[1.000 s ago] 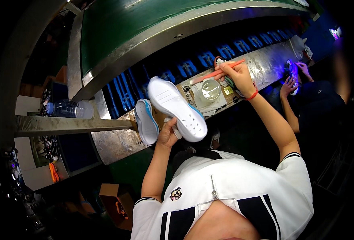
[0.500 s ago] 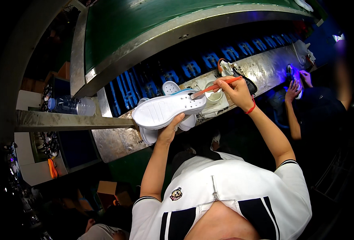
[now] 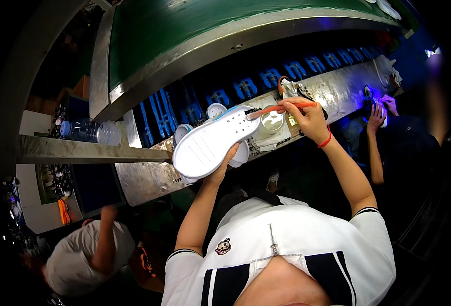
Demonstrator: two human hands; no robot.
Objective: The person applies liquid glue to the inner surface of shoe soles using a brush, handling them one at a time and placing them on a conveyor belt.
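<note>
My left hand (image 3: 221, 171) is closed on the near edge of a white shoe sole (image 3: 202, 150), whose flat face is turned up with ridges at the heel and small holes toward the toe. Between the fingers of my right hand (image 3: 307, 122) is an orange-handled brush (image 3: 276, 108), its bristle end at the sole's toe. Just beyond that toe, a clear cup (image 3: 272, 121) stands on white paper (image 3: 276, 141). More white footwear pieces, one with a round-holed top (image 3: 216, 110), sit behind and under the raised sole, which partly hides them.
A worn metal ledge (image 3: 146, 176) runs beneath my hands, with a metal bar (image 3: 98, 153) at left beside a clear plastic bottle (image 3: 90, 133). Above is a green surface (image 3: 184, 38). At right, a co-worker's hands (image 3: 377, 118) hold a shoe under purple light. Another person (image 3: 85, 250) is lower left.
The sole has turned, its heel swinging slightly down toward me. My right hand and the brush have shifted a little right and down. The person at lower left has come further into view.
</note>
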